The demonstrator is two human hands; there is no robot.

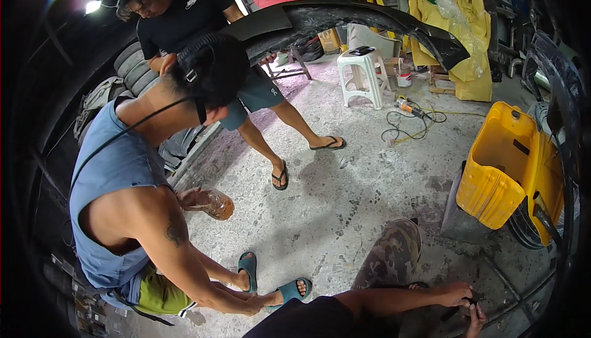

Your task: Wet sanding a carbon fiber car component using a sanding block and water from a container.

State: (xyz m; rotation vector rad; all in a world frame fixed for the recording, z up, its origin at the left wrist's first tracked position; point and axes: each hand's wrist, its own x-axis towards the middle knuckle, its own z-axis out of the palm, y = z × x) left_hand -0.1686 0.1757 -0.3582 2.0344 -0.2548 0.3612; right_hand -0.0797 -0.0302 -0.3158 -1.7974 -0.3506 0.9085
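At the lower right, my left hand [454, 295] is closed on a small dark object [470, 302], too small to make out. My right hand [475, 318] is just below it at the frame's edge, fingers closed around the same object. Beside my left forearm is a camouflage-clad leg [391, 255]. Dark metal tubes [505, 279] cross the floor near my hands. To the left, a person in a blue sleeveless top [111, 159] bends forward, with a clear bottle of amber contents [218, 204] near their body.
A person in dark clothes [181, 12] stands behind, holding a long black curved panel [345, 18]. A white stool [359, 70], a corded power tool [411, 108], yellow cut containers [489, 172], yellow sheeting [468, 73] and stacked tires [134, 70] surround the floor.
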